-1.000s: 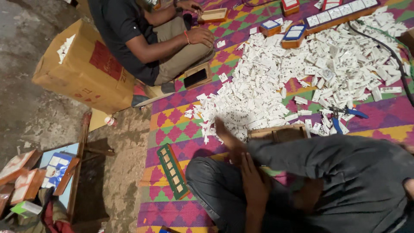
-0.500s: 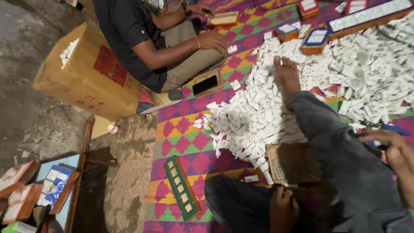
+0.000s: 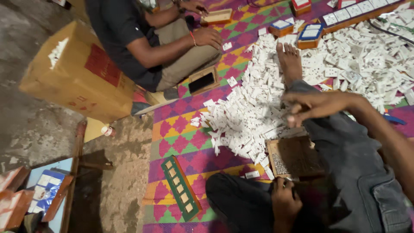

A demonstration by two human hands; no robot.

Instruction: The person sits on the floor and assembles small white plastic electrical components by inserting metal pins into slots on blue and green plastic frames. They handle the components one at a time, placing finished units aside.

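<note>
Head view, looking down at a patterned mat [image 3: 172,133] on the floor, past tense throughout.

Right hand [image 3: 312,105] was raised above the pile of small white plastic parts [image 3: 250,116], fingers loosely spread and slightly curled; nothing could be seen held in it. Left hand [image 3: 284,203] rested low by the lap, curled at the near edge of a shallow wooden tray [image 3: 293,157]; whether it pinched a small piece could not be told.

The tray sat between the person's legs, touching the near edge of the pile. It held a patch of tiny metallic bits on its left side; the rest of its bottom was bare.

The person's bare foot [image 3: 289,60] lay stretched into the pile. Beyond it, white parts covered much of the mat up to a long strip of mounted white plates [image 3: 353,13] and several small wooden-framed units [image 3: 310,36].

A narrow green frame with pale squares [image 3: 181,187] lay on the mat, left of the knee.

Judgement on progress: the loose heap remained very large against the few finished pieces, so most of the work looked undone.

A second person [image 3: 129,34] sat opposite, beside a cardboard box [image 3: 77,73].
</note>
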